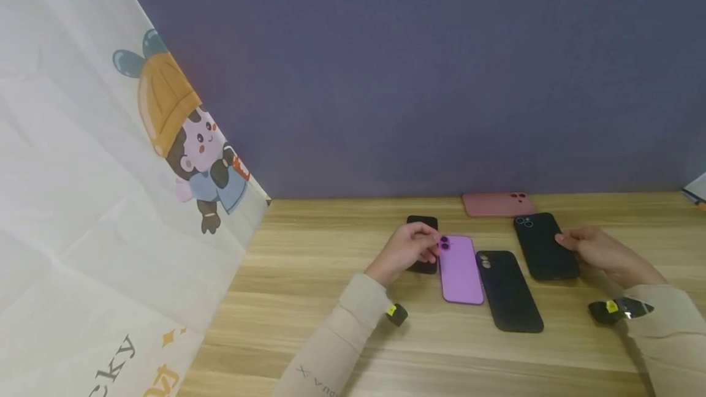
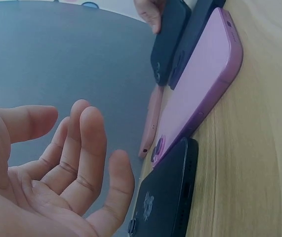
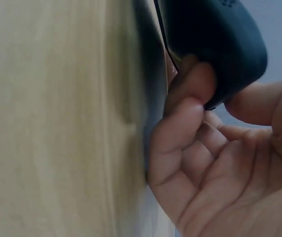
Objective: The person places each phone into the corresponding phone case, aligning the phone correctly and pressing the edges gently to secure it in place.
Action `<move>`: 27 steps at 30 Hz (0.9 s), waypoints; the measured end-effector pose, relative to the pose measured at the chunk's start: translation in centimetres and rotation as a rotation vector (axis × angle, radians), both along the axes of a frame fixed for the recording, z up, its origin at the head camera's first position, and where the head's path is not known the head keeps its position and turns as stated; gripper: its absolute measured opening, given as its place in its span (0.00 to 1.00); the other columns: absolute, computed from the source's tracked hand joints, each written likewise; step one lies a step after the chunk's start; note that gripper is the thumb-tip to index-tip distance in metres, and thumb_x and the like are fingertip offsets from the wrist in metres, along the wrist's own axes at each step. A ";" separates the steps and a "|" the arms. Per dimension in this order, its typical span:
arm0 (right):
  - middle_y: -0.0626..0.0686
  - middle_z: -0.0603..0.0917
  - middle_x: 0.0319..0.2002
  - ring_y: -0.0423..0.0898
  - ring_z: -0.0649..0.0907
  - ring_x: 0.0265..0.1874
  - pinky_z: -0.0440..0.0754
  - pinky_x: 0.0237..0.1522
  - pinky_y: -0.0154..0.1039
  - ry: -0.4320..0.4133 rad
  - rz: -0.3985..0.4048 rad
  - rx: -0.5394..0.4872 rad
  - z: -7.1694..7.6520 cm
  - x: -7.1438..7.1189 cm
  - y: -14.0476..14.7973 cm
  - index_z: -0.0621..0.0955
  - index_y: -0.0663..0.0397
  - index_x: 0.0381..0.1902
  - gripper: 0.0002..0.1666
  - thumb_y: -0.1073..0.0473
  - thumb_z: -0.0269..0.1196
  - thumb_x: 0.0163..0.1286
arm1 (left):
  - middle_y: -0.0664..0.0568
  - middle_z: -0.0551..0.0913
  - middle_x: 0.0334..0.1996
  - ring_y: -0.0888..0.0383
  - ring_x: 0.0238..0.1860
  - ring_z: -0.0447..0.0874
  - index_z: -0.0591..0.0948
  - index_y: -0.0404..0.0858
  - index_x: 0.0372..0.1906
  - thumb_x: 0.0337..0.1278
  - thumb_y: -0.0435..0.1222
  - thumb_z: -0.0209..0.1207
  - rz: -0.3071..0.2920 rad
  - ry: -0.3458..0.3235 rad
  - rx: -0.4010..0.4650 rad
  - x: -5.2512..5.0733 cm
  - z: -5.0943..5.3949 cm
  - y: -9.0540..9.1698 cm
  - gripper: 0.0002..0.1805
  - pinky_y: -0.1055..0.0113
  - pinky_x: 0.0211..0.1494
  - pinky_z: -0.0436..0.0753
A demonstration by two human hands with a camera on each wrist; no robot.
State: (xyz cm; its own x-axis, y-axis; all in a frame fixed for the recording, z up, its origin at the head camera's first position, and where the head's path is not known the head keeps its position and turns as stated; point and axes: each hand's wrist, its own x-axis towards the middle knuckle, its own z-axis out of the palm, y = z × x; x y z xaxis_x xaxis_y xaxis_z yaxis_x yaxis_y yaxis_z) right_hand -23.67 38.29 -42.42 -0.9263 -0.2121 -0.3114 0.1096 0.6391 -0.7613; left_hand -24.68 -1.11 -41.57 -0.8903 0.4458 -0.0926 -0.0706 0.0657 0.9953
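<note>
From here I see my right hand (image 1: 603,253) pinching the black phone (image 1: 546,247) by its right long edge, at the right of the group on the surface (image 1: 309,305). My left hand's grip is loose, holding nothing, near the purple phone (image 1: 462,277). I'd expect the black phone to be stiff, fairly light and perhaps slippery, so I'd hold both long edges, clear of the lenses. The right wrist view is blurred; I can't tell whether its far end touches down.

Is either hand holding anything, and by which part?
The right hand grips the head view's rightmost black phone by its right long edge; the left hand holds nothing.
</note>
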 end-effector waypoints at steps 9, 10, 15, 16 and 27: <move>0.55 0.88 0.43 0.38 0.86 0.36 0.88 0.40 0.40 -0.015 -0.009 -0.005 -0.1 0.0 -0.4 0.66 0.88 0.62 0.31 0.57 0.39 0.86 | 0.50 0.84 0.30 0.60 0.28 0.81 0.80 0.24 0.54 0.73 0.34 0.58 0.019 0.014 -0.036 -0.1 0.0 -0.1 0.16 0.68 0.38 0.86; 0.53 0.88 0.42 0.38 0.86 0.36 0.88 0.40 0.40 -0.009 -0.007 0.007 -0.1 0.0 -0.5 0.68 0.87 0.61 0.30 0.57 0.40 0.86 | 0.50 0.84 0.30 0.60 0.28 0.81 0.80 0.25 0.54 0.73 0.34 0.58 0.022 0.016 -0.043 -0.1 0.0 -0.1 0.16 0.68 0.38 0.86; 0.50 0.84 0.35 0.39 0.82 0.31 0.86 0.35 0.39 0.016 -0.006 0.048 0.0 0.2 -1.1 0.76 0.77 0.49 0.25 0.55 0.44 0.85 | 0.49 0.84 0.29 0.60 0.27 0.81 0.81 0.28 0.51 0.73 0.34 0.58 0.036 0.028 -0.094 -0.1 0.0 -0.2 0.13 0.64 0.40 0.87; 0.49 0.82 0.33 0.39 0.80 0.30 0.85 0.34 0.39 0.020 -0.004 0.046 0.0 0.2 -1.3 0.77 0.74 0.46 0.24 0.55 0.45 0.85 | 0.49 0.84 0.29 0.60 0.27 0.81 0.82 0.29 0.50 0.72 0.34 0.58 0.040 0.031 -0.110 -0.1 0.0 -0.2 0.12 0.64 0.40 0.87; 0.46 0.70 0.24 0.39 0.74 0.21 0.81 0.26 0.39 0.035 -0.027 0.081 -0.1 0.6 -2.5 0.69 0.60 0.35 0.19 0.51 0.53 0.81 | 0.50 0.86 0.27 0.58 0.26 0.84 0.83 0.40 0.42 0.70 0.38 0.61 0.065 0.132 -0.358 0.2 -0.5 -0.4 0.05 0.65 0.35 0.86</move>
